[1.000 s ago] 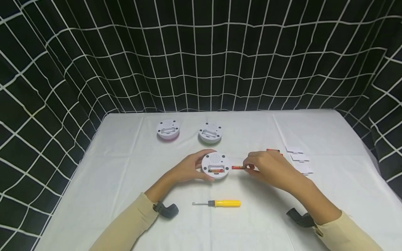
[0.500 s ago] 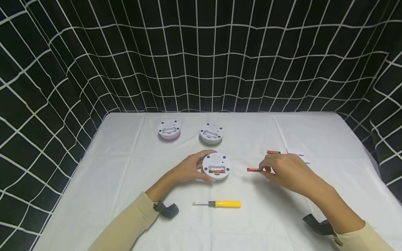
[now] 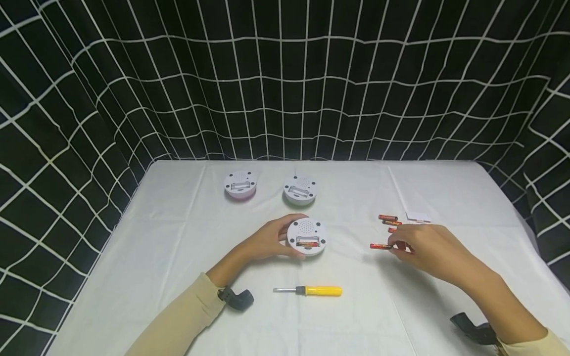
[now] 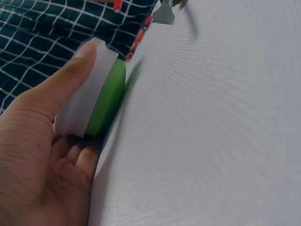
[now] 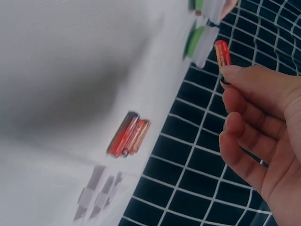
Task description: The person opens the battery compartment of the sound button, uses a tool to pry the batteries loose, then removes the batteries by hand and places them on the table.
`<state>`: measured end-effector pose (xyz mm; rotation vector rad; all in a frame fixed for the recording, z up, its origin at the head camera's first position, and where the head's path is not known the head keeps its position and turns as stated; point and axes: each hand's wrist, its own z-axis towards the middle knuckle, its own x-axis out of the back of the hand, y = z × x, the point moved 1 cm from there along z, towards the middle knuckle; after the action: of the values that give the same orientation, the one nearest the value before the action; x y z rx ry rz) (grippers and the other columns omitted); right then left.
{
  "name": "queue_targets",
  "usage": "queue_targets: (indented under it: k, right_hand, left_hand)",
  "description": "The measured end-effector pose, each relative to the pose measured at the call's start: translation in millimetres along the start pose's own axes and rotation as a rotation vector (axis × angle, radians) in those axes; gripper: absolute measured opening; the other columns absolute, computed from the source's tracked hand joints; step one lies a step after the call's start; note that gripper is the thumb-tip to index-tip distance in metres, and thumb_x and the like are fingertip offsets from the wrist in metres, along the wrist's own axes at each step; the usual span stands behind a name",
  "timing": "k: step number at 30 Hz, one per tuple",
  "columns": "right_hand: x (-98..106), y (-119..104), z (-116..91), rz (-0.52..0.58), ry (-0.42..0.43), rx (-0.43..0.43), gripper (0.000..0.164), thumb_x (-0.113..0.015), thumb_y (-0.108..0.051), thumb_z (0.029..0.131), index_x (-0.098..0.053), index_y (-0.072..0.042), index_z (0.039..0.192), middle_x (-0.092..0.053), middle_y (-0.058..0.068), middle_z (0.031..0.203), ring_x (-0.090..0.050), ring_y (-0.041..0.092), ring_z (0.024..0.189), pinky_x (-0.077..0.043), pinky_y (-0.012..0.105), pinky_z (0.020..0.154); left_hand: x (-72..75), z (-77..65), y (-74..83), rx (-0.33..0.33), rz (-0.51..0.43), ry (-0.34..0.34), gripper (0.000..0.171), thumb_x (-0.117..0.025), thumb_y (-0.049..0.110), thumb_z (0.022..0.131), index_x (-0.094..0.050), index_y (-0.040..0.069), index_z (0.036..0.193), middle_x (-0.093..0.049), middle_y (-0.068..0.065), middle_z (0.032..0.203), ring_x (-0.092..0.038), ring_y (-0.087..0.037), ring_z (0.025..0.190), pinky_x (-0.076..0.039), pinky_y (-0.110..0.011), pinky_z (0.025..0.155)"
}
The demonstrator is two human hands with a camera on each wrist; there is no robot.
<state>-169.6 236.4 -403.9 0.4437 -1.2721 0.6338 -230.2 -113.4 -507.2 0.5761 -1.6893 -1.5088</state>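
Note:
My left hand holds a round white device with its thumb and fingers around the rim. In the left wrist view, its lower part is green. The device's back faces up, with the battery compartment uncovered and one red battery lying in it. To the right, my right hand pinches another red battery by one end, above the table and apart from the device. Just beyond that hand lie several loose red batteries, partly hidden behind it; the right wrist view shows this group side by side.
Two similar round devices, one pinkish and one with a greyish-white side, stand farther back with uncovered compartments. White covers lie behind my right hand. A yellow-handled screwdriver lies in front of the held device. Black gridded curtain surrounds the table.
My right hand has moved right with the battery, away from the held device. The left hand and its device have stayed in place.

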Motion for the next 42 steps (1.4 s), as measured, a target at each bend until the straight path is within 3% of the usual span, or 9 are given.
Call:
queue_targets:
  k: [21,30,42]
  right_hand:
    - [-4.1,26.3,-31.9,0.009,-0.093,-0.113,0.019,-0.087,-0.012,0.076,-0.074,-0.024,0.083,-0.050,-0.021,0.069,-0.043,-0.002,0.061,-0.039,0.026,0.051]
    - [-10.4,35.9,-32.8,0.020,-0.150,-0.184,0.016,-0.087,-0.012,0.075,-0.077,-0.019,0.085,-0.054,-0.017,0.069,-0.045,0.003,0.062,-0.039,0.026,0.050]
    - [-20.9,46.8,-29.3,0.027,-0.209,-0.205,0.014,-0.086,-0.010,0.075,-0.077,-0.017,0.083,-0.058,-0.014,0.069,-0.044,0.006,0.063,-0.042,0.030,0.052]
  left_hand:
    - [-0.3,0.5,-0.8,0.010,0.000,0.003,0.097,-0.094,0.010,0.070,-0.043,0.018,0.153,-0.054,0.000,0.147,-0.053,-0.012,0.134,-0.047,-0.023,0.108]
    - [-0.3,-0.1,-1.2,0.017,0.010,0.010,0.097,-0.095,0.015,0.070,-0.043,0.022,0.152,-0.056,0.004,0.146,-0.053,-0.011,0.134,-0.045,-0.023,0.110]
    - [-0.3,-0.9,-0.1,0.025,0.007,0.015,0.098,-0.094,0.013,0.071,-0.042,0.020,0.154,-0.053,0.002,0.149,-0.051,-0.012,0.136,-0.045,-0.022,0.109]
